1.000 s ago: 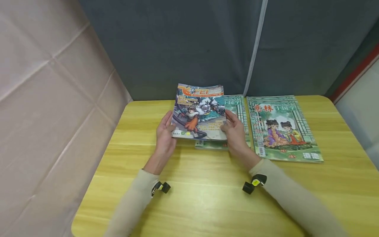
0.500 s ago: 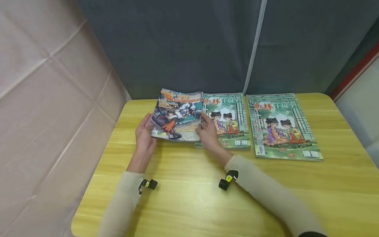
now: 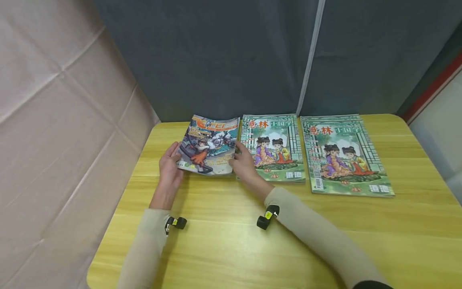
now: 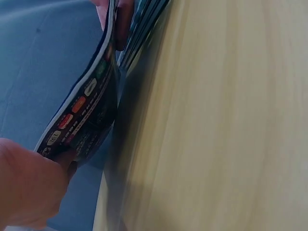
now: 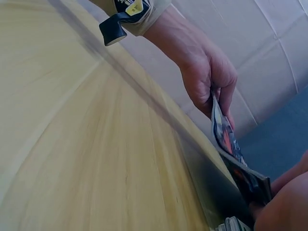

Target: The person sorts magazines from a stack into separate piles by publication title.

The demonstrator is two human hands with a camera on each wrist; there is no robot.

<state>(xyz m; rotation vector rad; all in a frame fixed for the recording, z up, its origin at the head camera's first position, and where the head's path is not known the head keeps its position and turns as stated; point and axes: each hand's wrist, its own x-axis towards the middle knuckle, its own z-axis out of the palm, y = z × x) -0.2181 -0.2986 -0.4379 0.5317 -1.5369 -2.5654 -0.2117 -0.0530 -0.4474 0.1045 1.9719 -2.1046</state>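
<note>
Both hands hold a magazine (image 3: 209, 146) with an orange title and a dark comic-style cover, its cover facing up. My left hand (image 3: 170, 166) grips its left edge, thumb on the cover and fingers beneath. The right hand (image 3: 245, 162) pinches the lower right edge. Seen from the left wrist, the magazine (image 4: 89, 106) bows, and its dark underside shows above the table. To its right lies a stack of green magazines (image 3: 276, 150), with the right hand overlapping its left edge in the head view.
A second stack of green magazines (image 3: 346, 160) lies further right on the yellow wood-grain table (image 3: 223, 241). Behind the table hangs a dark grey curtain (image 3: 223, 56). A pale quilted cloth (image 3: 65, 140) rises along the left side.
Both hands have carried the comic-cover magazine leftward from over the middle green stack and lower toward the table. The middle stack's cover is now mostly uncovered.
</note>
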